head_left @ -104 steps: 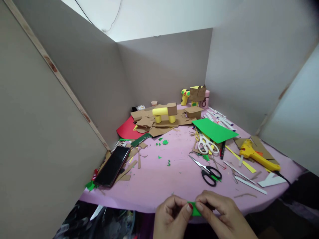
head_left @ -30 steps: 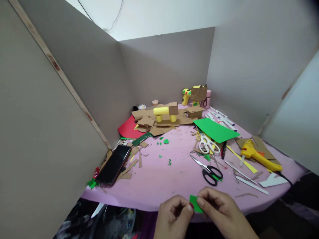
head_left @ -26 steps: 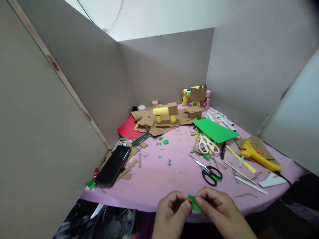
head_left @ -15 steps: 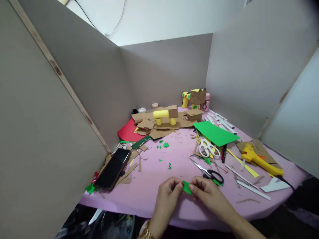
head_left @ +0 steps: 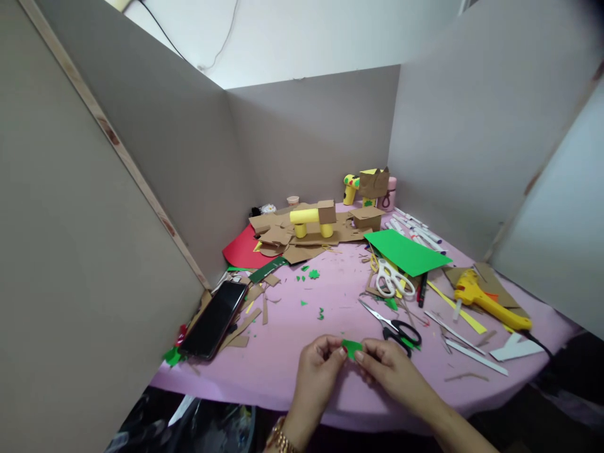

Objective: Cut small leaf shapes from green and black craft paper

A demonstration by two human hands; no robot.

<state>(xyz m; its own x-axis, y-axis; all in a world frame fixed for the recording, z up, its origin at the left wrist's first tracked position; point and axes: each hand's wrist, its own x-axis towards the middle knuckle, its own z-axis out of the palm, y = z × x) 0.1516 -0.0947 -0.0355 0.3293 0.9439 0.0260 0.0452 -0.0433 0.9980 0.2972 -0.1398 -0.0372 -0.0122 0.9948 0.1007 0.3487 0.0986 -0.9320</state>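
Note:
Between my two hands a small green paper piece point(head_left: 352, 348) is pinched over the front of the pink-covered table. My left hand point(head_left: 319, 365) has thumb and fingers closed on its left edge. From the other side my right hand point(head_left: 387, 371) grips the right edge. Just right of my hands lie black-handled scissors point(head_left: 399, 332), blades pointing up and left. Green paper scraps point(head_left: 314, 274) dot the cloth ahead of my hands. A larger green sheet point(head_left: 408, 253) rests farther back on the right.
A yellow glue gun point(head_left: 491, 306) and white scissors point(head_left: 392, 278) lie to the right, near scattered markers point(head_left: 427, 236). On the left is a phone point(head_left: 214, 319) among cardboard scraps. A yellow tube figure with a cardboard head point(head_left: 326, 212) stands at the back. Grey partitions point(head_left: 311, 132) enclose the table.
The green paper piece has tilted, now looking flatter and wider between my fingers. My hands have shifted only slightly, and the view has turned a little.

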